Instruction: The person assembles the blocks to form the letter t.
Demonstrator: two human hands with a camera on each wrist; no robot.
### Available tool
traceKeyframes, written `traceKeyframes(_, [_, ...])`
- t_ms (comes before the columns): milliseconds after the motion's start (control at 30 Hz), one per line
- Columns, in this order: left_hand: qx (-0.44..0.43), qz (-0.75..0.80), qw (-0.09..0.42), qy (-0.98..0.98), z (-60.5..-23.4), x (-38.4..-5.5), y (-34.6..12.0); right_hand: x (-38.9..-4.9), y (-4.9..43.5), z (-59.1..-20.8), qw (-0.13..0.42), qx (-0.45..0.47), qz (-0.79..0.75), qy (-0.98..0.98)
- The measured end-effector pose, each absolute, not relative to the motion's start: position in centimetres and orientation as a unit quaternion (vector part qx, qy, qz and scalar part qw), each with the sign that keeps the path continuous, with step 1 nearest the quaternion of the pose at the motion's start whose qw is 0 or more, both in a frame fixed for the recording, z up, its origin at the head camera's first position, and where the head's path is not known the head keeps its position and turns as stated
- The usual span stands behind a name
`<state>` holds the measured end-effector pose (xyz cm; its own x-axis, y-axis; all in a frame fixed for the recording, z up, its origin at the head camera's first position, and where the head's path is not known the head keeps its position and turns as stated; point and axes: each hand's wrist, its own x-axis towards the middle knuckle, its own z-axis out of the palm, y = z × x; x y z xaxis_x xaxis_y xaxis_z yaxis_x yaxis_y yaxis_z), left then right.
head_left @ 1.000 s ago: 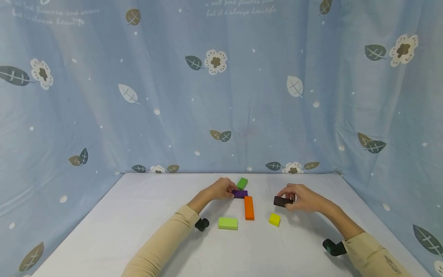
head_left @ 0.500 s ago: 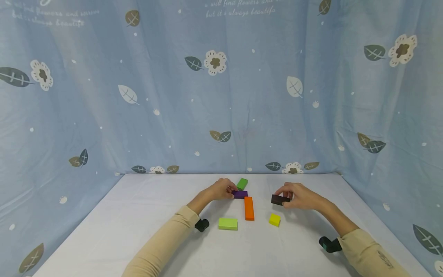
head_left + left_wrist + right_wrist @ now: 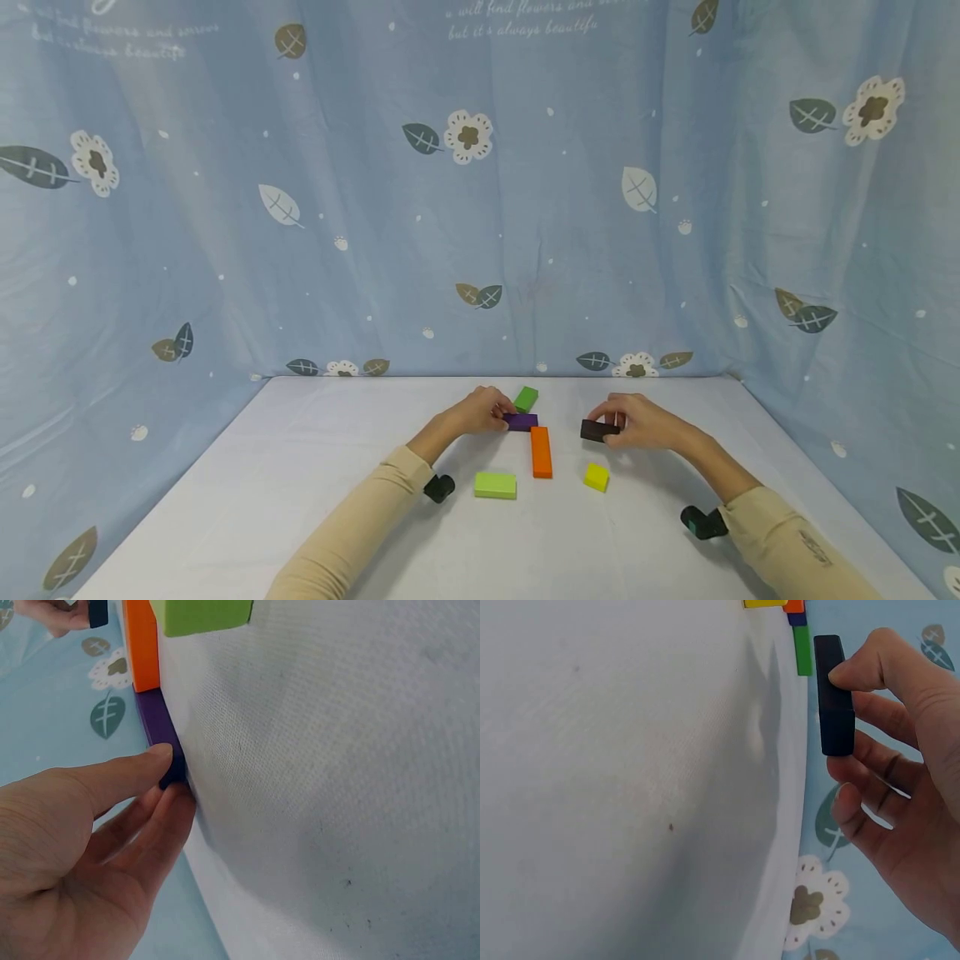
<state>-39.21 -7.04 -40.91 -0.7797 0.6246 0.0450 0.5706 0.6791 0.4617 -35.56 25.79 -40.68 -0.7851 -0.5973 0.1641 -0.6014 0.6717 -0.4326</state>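
My left hand (image 3: 480,411) pinches the left end of a purple block (image 3: 522,422) between thumb and fingers, as the left wrist view shows up close. That block lies on the table against the far end of an orange block (image 3: 541,452). Just behind it a green block (image 3: 527,399) lies at a slant. My right hand (image 3: 643,422) grips a black block (image 3: 598,431) between thumb and fingertips, to the right of the purple one. In the right wrist view the black block (image 3: 834,694) is held above the table surface, apart from the other blocks.
A lime green block (image 3: 495,485) lies left of the orange one, nearer the front. A small yellow block (image 3: 596,477) sits in front of the right hand. The white table (image 3: 315,467) ends at a blue patterned curtain (image 3: 375,250). Dark wrist devices hang by both sleeves.
My right hand has moved slightly left with the black block, closer to the purple and orange blocks. The left hand stays on the purple block.
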Motion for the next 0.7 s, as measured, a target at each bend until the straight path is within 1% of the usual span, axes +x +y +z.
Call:
traceKeyframes(333, [0.326, 0.235, 0.06, 0.914, -41.0, -39.5, -7.0, -36.5, 25.0, -40.8, -0.009, 0.322, 0.234, -0.917])
traceKeyframes(700, [0.324, 0.233, 0.06, 0.915, -41.0, -39.4, -7.0, -37.2, 24.0, -40.7, -0.015, 0.34, 0.229, -0.912])
